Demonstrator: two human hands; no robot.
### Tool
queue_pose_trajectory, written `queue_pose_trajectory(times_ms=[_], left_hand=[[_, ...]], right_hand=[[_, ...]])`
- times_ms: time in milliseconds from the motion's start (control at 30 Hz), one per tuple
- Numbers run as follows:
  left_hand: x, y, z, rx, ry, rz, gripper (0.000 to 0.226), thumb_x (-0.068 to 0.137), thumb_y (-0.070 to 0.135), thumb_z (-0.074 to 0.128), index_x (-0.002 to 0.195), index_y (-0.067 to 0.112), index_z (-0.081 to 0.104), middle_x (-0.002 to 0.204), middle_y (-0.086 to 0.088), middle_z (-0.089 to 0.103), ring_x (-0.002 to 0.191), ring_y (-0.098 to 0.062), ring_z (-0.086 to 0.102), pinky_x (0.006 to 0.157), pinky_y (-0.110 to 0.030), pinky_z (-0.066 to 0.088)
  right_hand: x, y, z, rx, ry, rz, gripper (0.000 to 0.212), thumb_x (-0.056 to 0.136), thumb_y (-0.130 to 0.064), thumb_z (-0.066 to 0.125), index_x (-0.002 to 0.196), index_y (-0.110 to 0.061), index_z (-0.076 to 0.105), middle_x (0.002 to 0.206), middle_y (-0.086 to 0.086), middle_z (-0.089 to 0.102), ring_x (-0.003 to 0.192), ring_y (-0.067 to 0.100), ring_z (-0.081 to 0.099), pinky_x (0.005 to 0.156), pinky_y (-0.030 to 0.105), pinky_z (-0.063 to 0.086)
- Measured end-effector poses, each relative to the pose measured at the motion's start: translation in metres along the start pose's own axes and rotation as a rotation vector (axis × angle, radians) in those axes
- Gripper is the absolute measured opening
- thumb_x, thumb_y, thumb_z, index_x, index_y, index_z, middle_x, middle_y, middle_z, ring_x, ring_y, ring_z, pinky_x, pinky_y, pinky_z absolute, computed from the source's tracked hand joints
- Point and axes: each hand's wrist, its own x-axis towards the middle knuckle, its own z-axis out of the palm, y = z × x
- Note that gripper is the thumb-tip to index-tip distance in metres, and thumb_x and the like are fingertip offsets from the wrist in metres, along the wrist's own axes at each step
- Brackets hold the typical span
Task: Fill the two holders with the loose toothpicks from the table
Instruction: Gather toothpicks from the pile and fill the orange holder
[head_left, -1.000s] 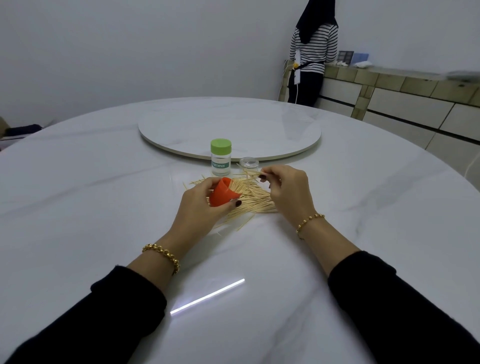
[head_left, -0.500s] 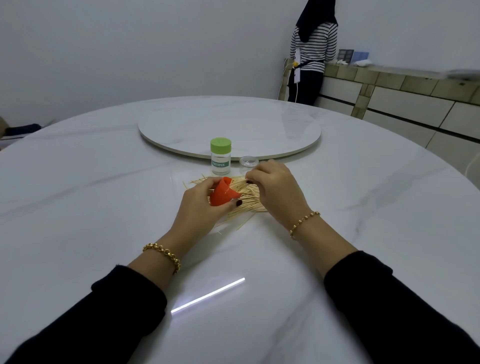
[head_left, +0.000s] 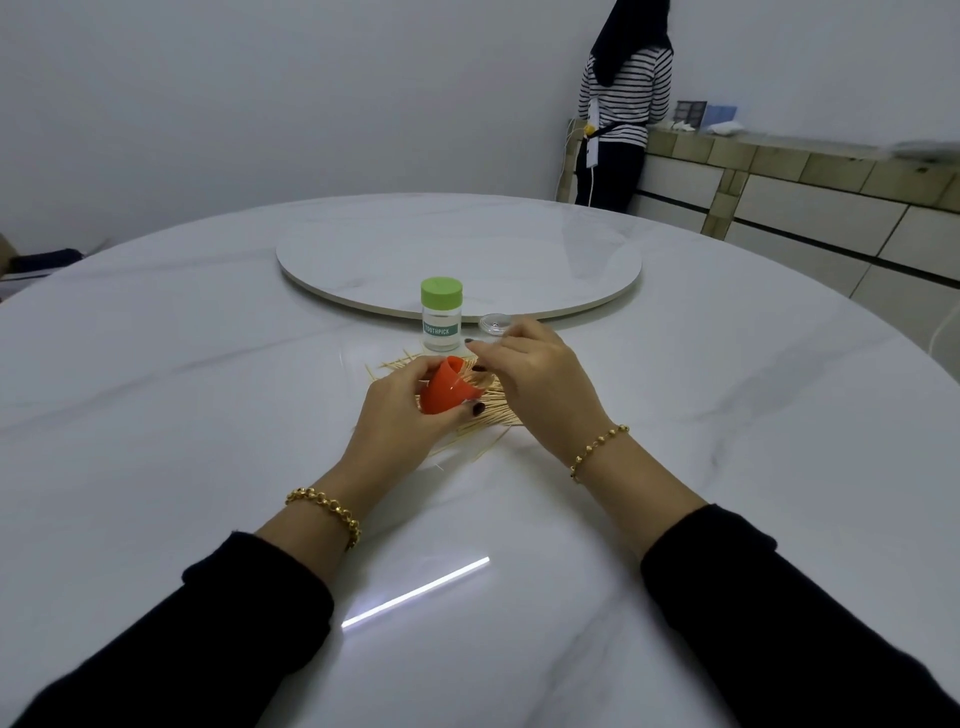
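One orange holder (head_left: 445, 392) in L hand (head_left: 402, 415).

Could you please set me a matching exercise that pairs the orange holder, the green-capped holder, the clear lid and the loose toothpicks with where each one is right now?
Things:
1. orange holder
2. green-capped holder
3. clear lid
4. loose toothpicks

Places:
A. lying flat beside the turntable
B. tilted, gripped by the left hand
C. heaped on the table
D. standing upright, cap on

Pairs: 1-B, 2-D, 3-A, 4-C
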Motion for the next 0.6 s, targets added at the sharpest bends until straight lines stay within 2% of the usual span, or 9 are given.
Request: queue_pose_trajectory(times_ms=[100, 200, 267, 300, 367, 433, 500, 567, 600], left_hand=[[0.0, -0.001, 0.0, 0.0, -0.001, 0.001, 0.047, 0.074, 0.027, 0.079, 0.116, 0.025, 0.057, 0.098, 0.018, 0.056, 0.087, 0.013, 0.051, 0.07, 0.0, 0.042], [0.0, -0.001, 0.0, 0.0, -0.002, 0.005, 0.05, 0.074, 0.028, 0.079, 0.119, 0.024, 0.057, 0.104, 0.015, 0.057, 0.089, 0.006, 0.054, 0.07, -0.002, 0.044], [0.001, -0.001, 0.0, 0.009, -0.005, 0.005, 0.053, 0.075, 0.03, 0.078, 0.122, 0.022, 0.056, 0.107, 0.014, 0.056, 0.094, 0.0, 0.053, 0.07, -0.004, 0.044], [0.001, -0.001, 0.0, 0.012, -0.009, 0.002, 0.054, 0.075, 0.031, 0.078, 0.123, 0.022, 0.056, 0.109, 0.013, 0.056, 0.097, -0.002, 0.053, 0.07, -0.004, 0.044], [0.001, -0.001, 0.001, 0.009, -0.015, -0.002, 0.055, 0.076, 0.032, 0.077, 0.125, 0.022, 0.055, 0.111, 0.013, 0.055, 0.101, -0.004, 0.052, 0.07, -0.004, 0.043], [0.001, -0.001, 0.001, 0.011, -0.014, 0.001, 0.055, 0.076, 0.031, 0.077, 0.125, 0.022, 0.055, 0.111, 0.013, 0.055, 0.102, -0.004, 0.051, 0.071, -0.003, 0.042], [0.001, -0.001, 0.002, 0.012, -0.012, 0.012, 0.055, 0.075, 0.029, 0.078, 0.125, 0.021, 0.056, 0.11, 0.012, 0.055, 0.102, -0.004, 0.051, 0.072, -0.001, 0.041], [0.001, -0.001, 0.003, -0.001, -0.015, 0.022, 0.053, 0.075, 0.027, 0.079, 0.123, 0.02, 0.057, 0.109, 0.012, 0.057, 0.101, -0.004, 0.053, 0.073, 0.001, 0.041], [0.0, -0.001, 0.004, -0.007, -0.018, 0.026, 0.052, 0.075, 0.026, 0.079, 0.123, 0.021, 0.058, 0.109, 0.012, 0.058, 0.101, -0.004, 0.054, 0.074, 0.0, 0.041]], right_hand=[[-0.003, 0.001, 0.0, 0.087, 0.048, 0.087, 0.018, 0.083, 0.002, 0.061, 0.097, -0.001, 0.072, 0.078, 0.006, 0.073, 0.083, 0.027, 0.065, 0.073, 0.032, 0.054], [-0.003, -0.002, -0.005, 0.263, 0.095, 0.325, 0.025, 0.092, -0.01, 0.048, 0.101, -0.006, 0.071, 0.093, 0.004, 0.072, 0.089, 0.017, 0.066, 0.079, 0.025, 0.051], [-0.003, -0.004, -0.009, 0.354, 0.143, 0.473, 0.022, 0.094, -0.006, 0.048, 0.097, -0.009, 0.069, 0.094, -0.001, 0.072, 0.078, 0.001, 0.062, 0.07, 0.015, 0.046], [-0.003, -0.005, -0.01, 0.396, 0.165, 0.543, 0.021, 0.096, -0.005, 0.047, 0.095, -0.011, 0.067, 0.094, -0.003, 0.072, 0.069, -0.002, 0.058, 0.063, 0.011, 0.042], [-0.002, -0.008, -0.011, 0.502, 0.204, 0.687, 0.021, 0.1, -0.01, 0.041, 0.091, -0.016, 0.058, 0.098, -0.006, 0.073, 0.062, 0.007, 0.059, 0.055, 0.02, 0.042], [-0.001, -0.012, -0.01, 0.595, 0.228, 0.788, 0.019, 0.103, -0.015, 0.035, 0.089, -0.014, 0.049, 0.103, -0.004, 0.072, 0.082, 0.017, 0.065, 0.067, 0.033, 0.05], [0.0, -0.017, -0.008, 0.658, 0.229, 0.817, 0.019, 0.103, -0.015, 0.033, 0.091, -0.007, 0.044, 0.107, -0.002, 0.072, 0.101, 0.013, 0.065, 0.077, 0.026, 0.051], [-0.001, -0.021, -0.005, 0.685, 0.196, 0.795, 0.018, 0.104, -0.015, 0.033, 0.093, -0.006, 0.044, 0.109, -0.002, 0.071, 0.108, 0.004, 0.062, 0.084, 0.016, 0.047], [-0.001, -0.022, -0.003, 0.684, 0.166, 0.774, 0.016, 0.103, -0.015, 0.033, 0.095, -0.008, 0.045, 0.109, -0.002, 0.07, 0.107, 0.0, 0.061, 0.087, 0.015, 0.046]])
